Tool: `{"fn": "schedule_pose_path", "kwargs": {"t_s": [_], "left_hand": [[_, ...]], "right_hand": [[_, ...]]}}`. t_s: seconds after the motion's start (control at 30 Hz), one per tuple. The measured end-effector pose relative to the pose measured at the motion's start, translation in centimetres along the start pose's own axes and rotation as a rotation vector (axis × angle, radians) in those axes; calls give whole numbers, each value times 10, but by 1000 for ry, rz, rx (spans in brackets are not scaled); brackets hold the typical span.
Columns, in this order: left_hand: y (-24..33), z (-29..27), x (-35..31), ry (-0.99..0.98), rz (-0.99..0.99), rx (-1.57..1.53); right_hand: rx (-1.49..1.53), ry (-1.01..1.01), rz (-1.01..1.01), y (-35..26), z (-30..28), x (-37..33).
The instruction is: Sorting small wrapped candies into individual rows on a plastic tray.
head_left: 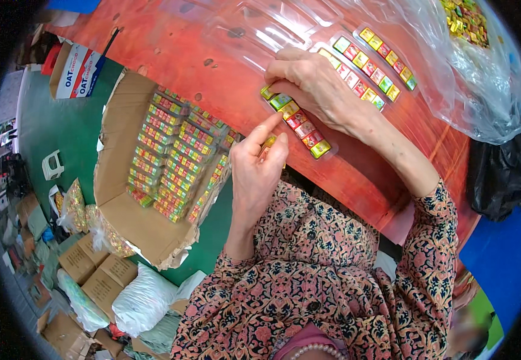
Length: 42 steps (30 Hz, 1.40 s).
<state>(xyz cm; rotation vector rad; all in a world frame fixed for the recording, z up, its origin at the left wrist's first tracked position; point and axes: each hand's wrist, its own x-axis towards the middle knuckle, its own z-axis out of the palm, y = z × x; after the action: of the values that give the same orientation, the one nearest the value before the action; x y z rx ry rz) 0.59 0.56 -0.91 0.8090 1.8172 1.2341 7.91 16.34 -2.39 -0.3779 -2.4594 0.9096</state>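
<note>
A narrow clear plastic tray [333,153] with a row of small foil-wrapped cubes [297,120] in yellow, red and green lies near the table's front edge. My left hand [253,165] is curled around a few yellow-wrapped cubes [269,143]. Its index finger reaches to the tray's left side. Over the tray's far end, my right hand [314,84] is bent down with its fingers drawn together. The fingertips are partly hidden, and what they pinch cannot be made out. Beyond that hand lie more filled trays [368,69], side by side.
Clear empty trays [242,39] lie at the back of the red table [170,36]. A clear bag [482,78] of wrapped cubes stands at the right. Left of the table, an open carton [125,114] holds stacked filled trays. Cartons and sacks [143,300] lie on the floor.
</note>
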Motion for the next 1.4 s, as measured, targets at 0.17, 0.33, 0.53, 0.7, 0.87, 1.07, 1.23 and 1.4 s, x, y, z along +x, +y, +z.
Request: {"fn": "schedule_pose_path", "kwargs": {"t_s": [0.17, 0.33, 0.53, 0.7, 0.87, 1.07, 1.23, 1.4], "left_hand": [[1, -2, 0, 8, -7, -61], [-2, 1, 0, 16, 17, -62], [-1, 1, 0, 12, 6, -56], [-2, 1, 2, -6, -9, -88], [-3, -1, 0, 0, -73, -186], [-6, 1, 3, -12, -37, -125], [-5, 1, 4, -6, -15, -109], [-2, 2, 3, -7, -39, -94]], "right_hand": [[-74, -55, -12, -6, -4, 2], [-166, 25, -125, 1, 4, -3], [-195, -1, -135, -5, -1, 0], [-223, -43, -21, -23, -29, -16], [-137, -112, 162, -42, -50, -58], [-144, -85, 177, -47, -35, -85], [-159, -94, 239, -48, -28, -84], [-164, -47, 220, -47, -26, -77]]}}
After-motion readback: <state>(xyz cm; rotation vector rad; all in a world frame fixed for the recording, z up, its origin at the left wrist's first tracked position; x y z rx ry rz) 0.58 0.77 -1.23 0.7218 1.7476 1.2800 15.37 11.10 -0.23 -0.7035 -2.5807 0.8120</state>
